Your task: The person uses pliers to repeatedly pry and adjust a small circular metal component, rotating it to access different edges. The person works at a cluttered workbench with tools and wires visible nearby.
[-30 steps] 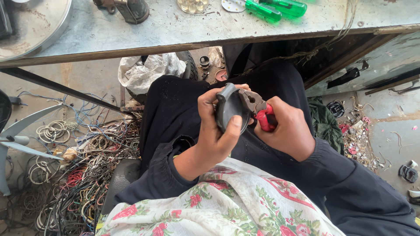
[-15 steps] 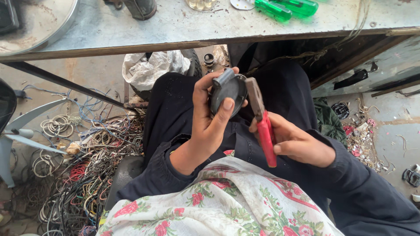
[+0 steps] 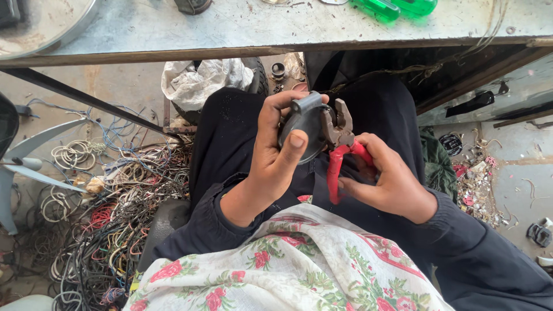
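Your left hand (image 3: 273, 164) clamps the dark round part (image 3: 305, 129) steady below the table's near edge (image 3: 230, 55) while your right hand (image 3: 389, 184) grips red-handled pliers (image 3: 340, 147) against it.

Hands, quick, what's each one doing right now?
Left hand: closed around a dark grey metal part.
Right hand: closed on the red handles of the pliers, jaws at the part.

A scratched grey metal desk (image 3: 242, 26) runs across the top. On it lie two clear green plastic tool handles (image 3: 397, 8), side by side, and a big round shiny metal dish (image 3: 40, 26) at the left end. Below is the dusty grey concrete floor (image 3: 124, 86). On the floor lie a big heap of tangled coloured wires (image 3: 103, 224), a crumpled white plastic bag (image 3: 199, 80) and small bits of scrap (image 3: 478, 190).
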{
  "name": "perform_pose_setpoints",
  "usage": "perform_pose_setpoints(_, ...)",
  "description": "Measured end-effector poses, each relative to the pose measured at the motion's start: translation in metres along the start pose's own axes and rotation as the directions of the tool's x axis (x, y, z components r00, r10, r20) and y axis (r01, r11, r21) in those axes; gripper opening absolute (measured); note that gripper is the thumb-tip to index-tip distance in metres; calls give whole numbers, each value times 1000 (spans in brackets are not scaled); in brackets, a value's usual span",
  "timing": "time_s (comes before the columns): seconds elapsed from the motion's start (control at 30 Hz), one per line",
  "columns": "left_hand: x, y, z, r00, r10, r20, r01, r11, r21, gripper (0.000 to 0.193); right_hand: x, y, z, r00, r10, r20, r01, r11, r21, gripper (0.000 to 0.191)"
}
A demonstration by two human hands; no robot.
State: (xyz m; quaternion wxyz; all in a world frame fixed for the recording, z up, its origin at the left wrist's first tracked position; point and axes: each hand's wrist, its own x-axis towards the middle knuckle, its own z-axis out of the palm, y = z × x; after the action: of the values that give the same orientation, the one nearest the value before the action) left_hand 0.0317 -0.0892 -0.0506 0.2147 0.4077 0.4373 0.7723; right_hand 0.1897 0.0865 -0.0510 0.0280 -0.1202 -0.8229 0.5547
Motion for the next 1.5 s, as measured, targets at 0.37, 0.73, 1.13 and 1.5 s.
perform_pose_setpoints(0.37,4,28,-2,989,-146,17,125,896,425,70,1,6,-3,1000,16,-2,-16,1000,3,72)
perform_pose_setpoints(0.73,3,25,2,995,-65,71,31,912,408,91,2,12,1,1000,11,-29,-8,995,95,72)
perform_pose_setpoints(1.13,1,21,8,993,-91,71,42,858,512,96,9,4,8,993,8,-118,-14,998,-54,60)
perform_pose_setpoints(1.5,3,27,19,997,-4,81,-41,832,553,84,12,5,9,979,-24,-202,-21,975,-222,47)
